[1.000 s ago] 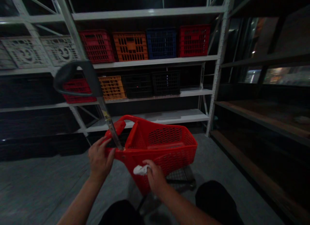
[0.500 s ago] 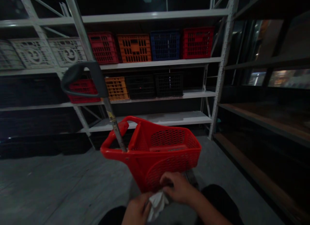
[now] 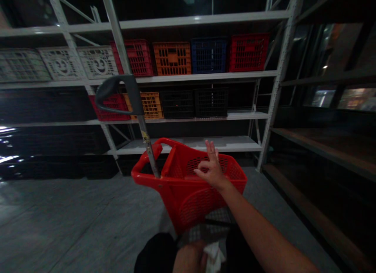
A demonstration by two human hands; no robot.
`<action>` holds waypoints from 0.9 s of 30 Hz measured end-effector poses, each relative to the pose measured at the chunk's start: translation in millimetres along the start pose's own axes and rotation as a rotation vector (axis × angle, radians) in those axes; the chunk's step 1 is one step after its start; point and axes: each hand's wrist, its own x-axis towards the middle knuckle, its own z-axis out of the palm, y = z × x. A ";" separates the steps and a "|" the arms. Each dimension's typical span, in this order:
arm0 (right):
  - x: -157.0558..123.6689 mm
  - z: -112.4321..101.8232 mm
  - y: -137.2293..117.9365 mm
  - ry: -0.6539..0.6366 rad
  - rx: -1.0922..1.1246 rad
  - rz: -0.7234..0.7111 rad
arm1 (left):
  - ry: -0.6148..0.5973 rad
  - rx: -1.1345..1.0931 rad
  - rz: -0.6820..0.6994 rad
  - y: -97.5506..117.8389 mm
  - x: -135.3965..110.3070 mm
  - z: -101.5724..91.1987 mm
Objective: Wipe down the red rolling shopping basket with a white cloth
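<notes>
Two hands: right (image 3: 212, 169) over red basket (image 3: 190, 187), left (image 3: 189, 259) gripping cloth (image 3: 214, 257).

Basket (image 3: 188, 190) top open, upright handle pole (image 3: 147, 141) blocks left, floor (image 3: 73, 218) clear, shelves (image 3: 194, 141) behind

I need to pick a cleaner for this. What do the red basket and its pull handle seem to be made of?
The basket looks like glossy moulded plastic, given its perforated mesh walls and rounded rim. The handle is probably a matte grey plastic grip on a shiny metal rod.
</notes>
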 end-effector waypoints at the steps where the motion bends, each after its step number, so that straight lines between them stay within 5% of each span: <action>1: 3.4 1.5 -1.3 -0.010 -0.005 -0.011 | -0.008 0.022 -0.020 3.0 -0.6 2.3; 13: -2.8 10.6 4.3 -0.081 0.004 -0.002 | -0.151 0.162 -0.041 5.2 -0.1 17.4; 19: -12.1 9.5 2.3 -0.131 0.094 0.050 | 0.119 -0.052 0.070 0.6 -6.4 2.9; 23: -47.1 12.7 -5.6 -0.218 0.516 0.245 | 0.227 -0.377 0.098 -10.0 -7.2 -13.1; 27: -114.4 26.5 -29.6 -0.455 1.196 0.691 | 0.318 -0.580 0.082 -28.8 -3.5 -16.9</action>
